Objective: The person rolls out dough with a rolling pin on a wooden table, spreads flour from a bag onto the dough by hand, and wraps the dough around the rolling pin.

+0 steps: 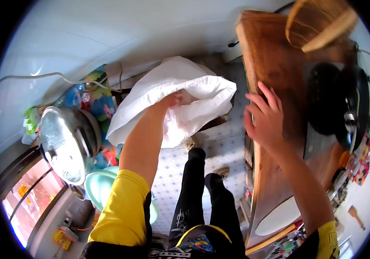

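White sack (146,97); yellow sleeve (122,207); tiles (167,175) seemingly blue-flowered

Sack (202,99) looks crinkly plastic; counter (268,47), glossy wood.

On the wooden counter (260,56), we located black cookware (324,97) over a grey panel (316,144), plus a white oval item (277,218) nearer us. We identified speckled footwear (223,172) on the tiled floor (170,185).
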